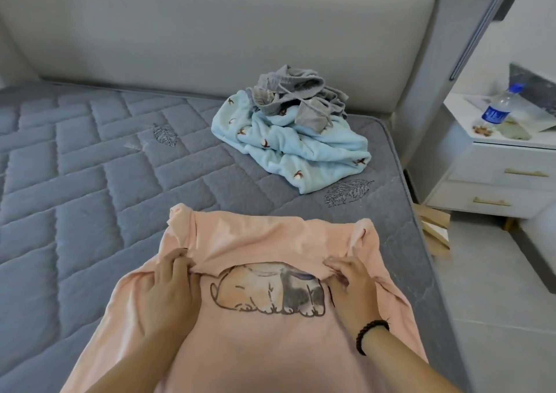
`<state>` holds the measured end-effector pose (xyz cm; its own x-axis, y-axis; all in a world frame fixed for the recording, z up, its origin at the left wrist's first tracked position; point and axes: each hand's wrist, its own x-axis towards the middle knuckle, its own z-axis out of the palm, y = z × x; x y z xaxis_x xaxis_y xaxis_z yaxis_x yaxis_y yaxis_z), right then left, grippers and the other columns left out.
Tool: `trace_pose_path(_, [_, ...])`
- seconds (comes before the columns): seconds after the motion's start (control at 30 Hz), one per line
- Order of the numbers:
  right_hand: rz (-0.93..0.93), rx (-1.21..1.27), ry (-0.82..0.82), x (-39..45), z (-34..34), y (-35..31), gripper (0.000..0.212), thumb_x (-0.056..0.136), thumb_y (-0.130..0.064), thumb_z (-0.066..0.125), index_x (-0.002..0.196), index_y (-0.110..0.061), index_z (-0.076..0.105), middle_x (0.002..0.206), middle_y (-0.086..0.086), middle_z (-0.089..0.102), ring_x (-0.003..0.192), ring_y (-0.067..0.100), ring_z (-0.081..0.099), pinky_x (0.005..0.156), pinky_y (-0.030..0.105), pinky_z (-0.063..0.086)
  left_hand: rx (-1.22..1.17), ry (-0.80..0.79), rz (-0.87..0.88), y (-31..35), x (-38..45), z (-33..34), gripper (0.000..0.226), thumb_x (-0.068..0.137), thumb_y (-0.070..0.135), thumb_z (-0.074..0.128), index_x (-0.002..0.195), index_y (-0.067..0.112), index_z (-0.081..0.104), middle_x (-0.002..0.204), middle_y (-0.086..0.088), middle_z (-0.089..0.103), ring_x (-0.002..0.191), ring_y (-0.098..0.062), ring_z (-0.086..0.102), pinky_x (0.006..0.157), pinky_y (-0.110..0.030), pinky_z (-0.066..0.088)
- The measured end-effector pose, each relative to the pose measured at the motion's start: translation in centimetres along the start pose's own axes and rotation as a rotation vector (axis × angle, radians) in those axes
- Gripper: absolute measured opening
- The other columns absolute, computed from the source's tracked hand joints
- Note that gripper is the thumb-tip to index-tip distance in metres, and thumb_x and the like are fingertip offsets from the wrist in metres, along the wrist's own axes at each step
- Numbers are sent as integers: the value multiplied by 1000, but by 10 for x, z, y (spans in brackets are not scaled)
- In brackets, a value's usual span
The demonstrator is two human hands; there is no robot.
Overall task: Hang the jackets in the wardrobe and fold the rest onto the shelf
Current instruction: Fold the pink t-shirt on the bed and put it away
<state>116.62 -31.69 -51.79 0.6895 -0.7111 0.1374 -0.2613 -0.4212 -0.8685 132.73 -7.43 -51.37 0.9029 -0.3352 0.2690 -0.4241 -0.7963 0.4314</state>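
A pink top (270, 344) w/ a printed sleeping-animal graphic lies spread on the near part of a grey quilted mattress (90, 157), front side up, lower portion running toward the camera and off the bottom edge of the view. Its far portion is folded back toward the person, the folded edge lying across the top of the graphic and covering part of it. Left hand (168, 290) rests on the top's left side, fingers curled and pinching the folded edge at its left end. Right hand (352, 287) does likewise at the right end, fingertips gathered on the fabric edge, grasping it; a dark beaded bracelet (371, 334) sits on that wrist. Both hands lie roughly level, one either side of the graphic. Further back on the mattress, toward its right edge and well apart from the pink top, sits a crumpled heap: a light blue garment (301, 151) w/ small brown motifs below, a grey garment (298, 94) w/ drawstrings bunched on top of it, touching. Padded grey headboard (210, 31) stands behind. To the right of the bed, a white nightstand (496, 175) w/ two brass-handled drawers carries a clear water bottle (501, 103) w/ blue cap and label, tilted, plus small misc. items too blurred to identify.
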Motion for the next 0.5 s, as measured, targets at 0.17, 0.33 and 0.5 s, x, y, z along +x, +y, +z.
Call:
trace_pose_path(0.17, [-110, -200, -30, -83, -26, 0, 26, 76, 10, 70, 91, -11, 75, 92, -6, 57, 91, 15, 58, 88, 9, 39, -159, 190, 93, 0, -31, -24, 38, 83, 13, 37, 86, -14, 63, 110, -32, 60, 101, -48, 55, 89, -54, 43])
trace_pose_path(0.33, [-155, -296, -83, -158, -57, 0, 25, 69, 13, 75, 86, -6, 76, 87, 1, 60, 84, 9, 56, 82, 5, 40, -191, 176, 234, -20, -102, -55, 24, 80, 23, 47, 87, 4, 60, 118, -29, 60, 108, -42, 51, 90, -50, 38])
trace_pose_path(0.5, [-192, -323, -119, -222, -78, -9, 29, 63, 16, 77, 82, -6, 75, 85, 3, 61, 83, 11, 57, 78, 10, 43, -160, 43, 453, -62, -170, -100, 15, 71, 30, 57, 76, 17, 56, 115, -15, 64, 99, -31, 58, 87, -40, 42])
